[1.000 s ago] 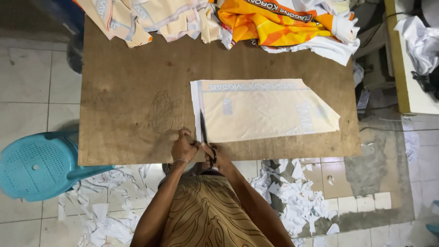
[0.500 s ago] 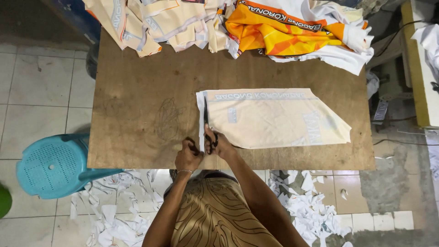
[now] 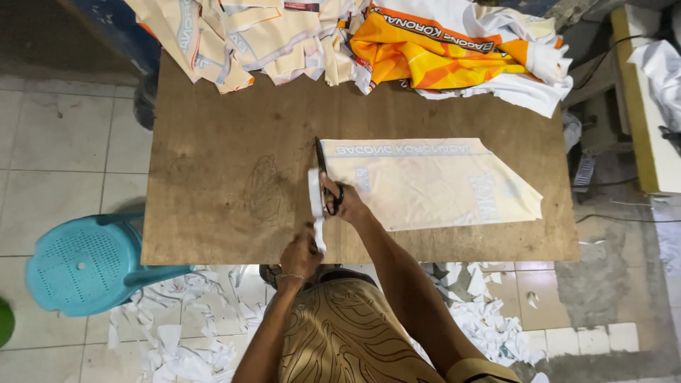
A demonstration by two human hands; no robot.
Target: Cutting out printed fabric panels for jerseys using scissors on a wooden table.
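A pair of scissors is held in the right hand, with the fingers passed through the handles and the grip closed on them. The blades point away from the body and lie along the left edge of a cream fabric panel, which is spread flat on the wooden surface. The panel extends to the right of the grip; only its left edge is met by the blades.

A narrow white strip is seen separated from the panel along that edge. Its lower end is pinched in the left hand, whose grip is closed on it at the near rim of the surface. The strip runs upward from the left hand and passes just beside the right hand, on its left.

A heap of cream fabric pieces and an orange and white garment are piled at the far edge of the surface. A turquoise plastic stool stands on the tiled floor at the left, and white scraps are scattered below the near edge.
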